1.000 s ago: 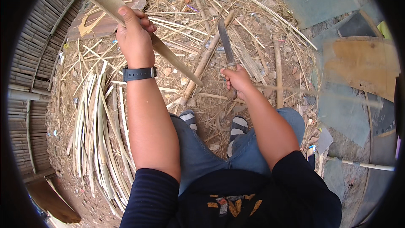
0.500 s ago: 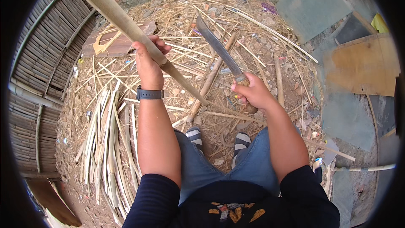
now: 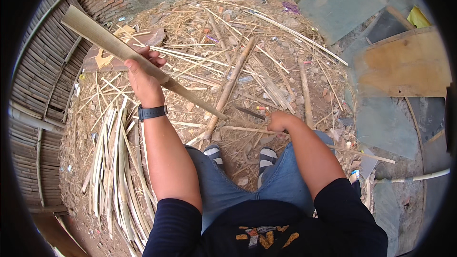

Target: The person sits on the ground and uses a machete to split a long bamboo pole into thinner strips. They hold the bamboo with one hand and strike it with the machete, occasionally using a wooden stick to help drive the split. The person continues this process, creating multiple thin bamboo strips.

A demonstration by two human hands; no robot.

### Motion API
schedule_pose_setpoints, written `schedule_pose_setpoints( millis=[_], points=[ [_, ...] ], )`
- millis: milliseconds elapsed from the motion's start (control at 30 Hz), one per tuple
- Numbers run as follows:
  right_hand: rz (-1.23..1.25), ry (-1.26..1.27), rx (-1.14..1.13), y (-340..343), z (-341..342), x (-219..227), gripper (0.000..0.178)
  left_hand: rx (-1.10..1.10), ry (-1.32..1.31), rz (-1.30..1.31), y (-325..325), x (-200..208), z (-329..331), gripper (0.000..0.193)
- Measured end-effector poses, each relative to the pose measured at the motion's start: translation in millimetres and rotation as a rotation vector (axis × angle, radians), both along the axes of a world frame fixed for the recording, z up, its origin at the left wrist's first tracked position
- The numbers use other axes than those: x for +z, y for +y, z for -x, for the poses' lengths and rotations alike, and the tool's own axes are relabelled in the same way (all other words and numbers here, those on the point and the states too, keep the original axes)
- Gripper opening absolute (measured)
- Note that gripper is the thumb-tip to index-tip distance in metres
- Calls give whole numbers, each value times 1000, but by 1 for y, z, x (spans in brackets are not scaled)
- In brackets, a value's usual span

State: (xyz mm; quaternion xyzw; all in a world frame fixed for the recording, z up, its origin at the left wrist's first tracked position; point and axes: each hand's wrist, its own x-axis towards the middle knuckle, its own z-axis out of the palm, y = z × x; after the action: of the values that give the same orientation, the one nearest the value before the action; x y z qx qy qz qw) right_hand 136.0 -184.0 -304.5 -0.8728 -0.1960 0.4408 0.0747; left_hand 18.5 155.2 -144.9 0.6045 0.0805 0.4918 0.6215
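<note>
Seen from the head of a seated or squatting person, two bare hands work over ground littered with straw and splinters. The left hand (image 3: 146, 83), with a dark watch (image 3: 153, 112) on its wrist, holds a long, pale bamboo strip (image 3: 150, 68). Its grip is around the strip, thumb on one side and fingers on the other. The strip slants from a wide end at upper left down to a narrow end in front of the feet, near a wooden pole (image 3: 233, 83) on the ground; whether strip and pole touch is unclear.

The right hand (image 3: 281, 122) is low, in front of the right knee, its grip closed on a large knife (image 3: 250, 112). The handle is mostly hidden in the fist; the dark blade points left toward the strip's lower end, apparently apart from it.

The step in hand looks like trimming or shaving the strip with the blade. The next move seems to call for a steady left hold, the blade's edge lined up with the strip, and knees and striped socks (image 3: 214, 154) clear of the stroke.

At left lies a heap of thin strips (image 3: 121, 166), beside a bamboo-slat wall (image 3: 45, 71).
</note>
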Motion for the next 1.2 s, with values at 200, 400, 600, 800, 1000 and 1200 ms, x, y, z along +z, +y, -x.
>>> schedule_pose_setpoints(
  millis=[200, 400, 600, 800, 1000, 1200],
  points=[
    [-49, 143, -135, 2, -4, 23, 20, -86, -54, 125, 8, 0, -1, 69],
    [174, -15, 54, 12, -56, 80, 21, -91, -125, 272, 13, 4, 3, 66],
    [314, -80, 111, 48, -87, 185, 27, -37, -248, 360, 23, 16, 23, 64],
    [318, -78, 133, 51, -87, 209, 29, 325, -205, 425, 39, 35, 46, 61],
    [167, -118, 29, 14, -73, 214, 24, 392, -215, 421, 42, 47, 63, 60],
    [164, -267, -122, -27, -61, 260, 21, 570, -252, 169, 38, 70, 98, 69]
  ],
)
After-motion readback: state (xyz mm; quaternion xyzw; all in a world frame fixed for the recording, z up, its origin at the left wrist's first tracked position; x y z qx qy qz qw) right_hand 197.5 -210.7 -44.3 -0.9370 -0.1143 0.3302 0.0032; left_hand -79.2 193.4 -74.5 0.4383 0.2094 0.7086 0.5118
